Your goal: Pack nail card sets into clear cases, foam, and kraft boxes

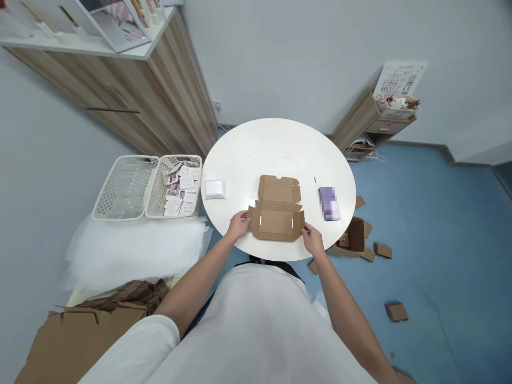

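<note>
An unfolded brown cardboard box (277, 222) lies on the round white table (276, 146) near its front edge, its lid flap pointing away from me and its side flaps partly raised. My left hand (239, 224) pinches the flap at the box's left side. At the right side, my right hand (312, 238) holds the other flap between thumb and fingers. A small white stack (215, 189) sits on the table to the left. To the right of the box lies a purple item (328, 204), partly blurred.
Left of the table are two white baskets, one with clear packets (132, 186), one with printed cards (186, 182). White sheets (136, 245) and flat cardboard (88, 336) lie nearer. An open carton (356, 234) and several small boxes are on the floor at right.
</note>
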Action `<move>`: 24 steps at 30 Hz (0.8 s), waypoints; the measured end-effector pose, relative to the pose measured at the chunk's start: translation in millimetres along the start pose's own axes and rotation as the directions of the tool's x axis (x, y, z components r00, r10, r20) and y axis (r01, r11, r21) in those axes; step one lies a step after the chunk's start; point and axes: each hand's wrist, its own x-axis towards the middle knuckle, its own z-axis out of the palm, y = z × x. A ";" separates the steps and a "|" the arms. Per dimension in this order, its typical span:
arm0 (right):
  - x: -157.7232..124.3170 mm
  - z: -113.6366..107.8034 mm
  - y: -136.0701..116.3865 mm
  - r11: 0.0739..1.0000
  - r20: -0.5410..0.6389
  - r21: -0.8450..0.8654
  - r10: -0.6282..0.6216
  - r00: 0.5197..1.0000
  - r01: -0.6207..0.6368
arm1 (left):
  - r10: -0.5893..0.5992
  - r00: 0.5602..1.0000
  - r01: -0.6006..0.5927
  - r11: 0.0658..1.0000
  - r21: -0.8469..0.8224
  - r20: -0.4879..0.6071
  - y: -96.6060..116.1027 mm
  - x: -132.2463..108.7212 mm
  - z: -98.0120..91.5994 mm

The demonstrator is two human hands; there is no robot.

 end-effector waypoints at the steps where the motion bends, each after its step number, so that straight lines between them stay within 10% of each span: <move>1: 2.3 1.5 1.1 1.000 -0.005 -0.001 0.005 1.000 -0.005 | -0.006 1.000 0.006 1.000 0.006 0.005 1.0 1.9 -1.4; 7: 15.6 0.8 11.6 0.998 -0.108 0.004 0.065 0.992 -0.065 | 0.219 0.974 -0.184 0.912 0.366 -0.056 14.3 -8.8 -6.5; 11: 38.2 -5.8 9.3 0.997 -0.154 -0.041 0.054 0.987 -0.061 | 0.384 0.902 -0.427 0.721 0.545 0.198 27.4 -29.4 3.7; 15: 78.7 -8.5 -2.1 0.996 -0.049 0.033 0.089 0.995 -0.087 | 0.318 0.853 -0.518 0.614 0.596 0.413 33.9 -38.5 23.4; 24: 167.6 9.4 -10.3 0.982 0.057 0.110 0.150 0.987 -0.156 | 0.119 0.895 -0.431 0.486 0.761 0.430 44.8 -12.0 46.2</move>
